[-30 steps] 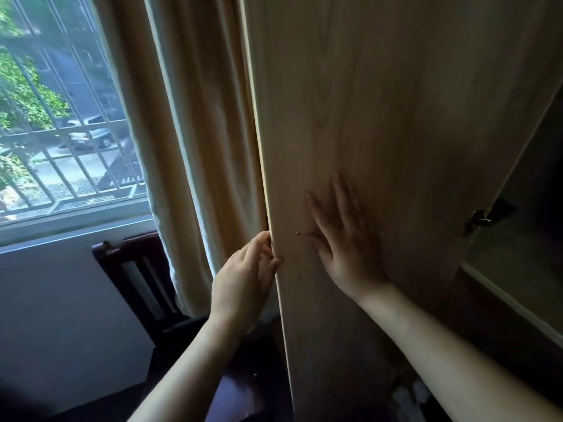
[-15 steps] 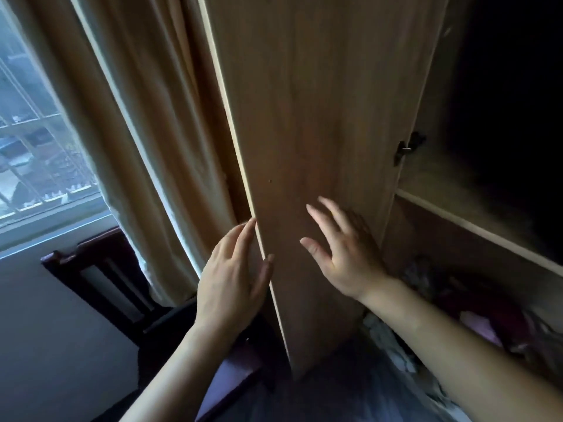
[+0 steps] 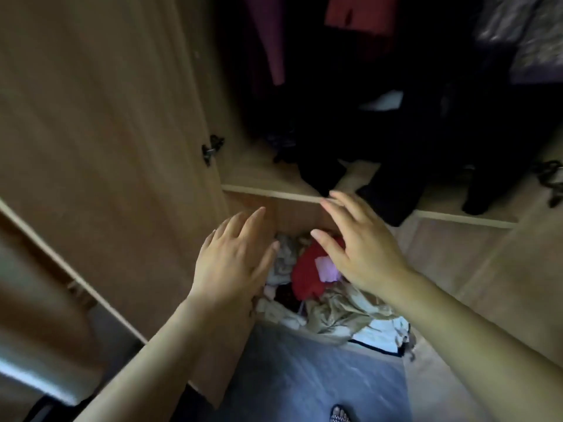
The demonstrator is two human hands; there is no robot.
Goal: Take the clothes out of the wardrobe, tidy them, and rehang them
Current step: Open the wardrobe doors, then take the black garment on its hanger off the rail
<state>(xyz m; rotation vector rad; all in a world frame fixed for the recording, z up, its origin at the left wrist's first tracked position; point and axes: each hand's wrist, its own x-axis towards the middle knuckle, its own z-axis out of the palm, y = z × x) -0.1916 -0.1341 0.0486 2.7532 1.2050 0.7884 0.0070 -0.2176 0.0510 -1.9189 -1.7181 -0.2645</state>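
Crumpled red, beige and white clothes beneath left grip and right grip, both empty, splayed.

left hand and right hand quit the door, now spread over heaped clothes.

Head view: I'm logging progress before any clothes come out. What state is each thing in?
Wardrobe door: swung open.
Hanging clothes: hung in the dark upper compartment.
Clothes pile: crumpled, heaped in the lower compartment.
Left hand: open, empty.
Right hand: open, empty.
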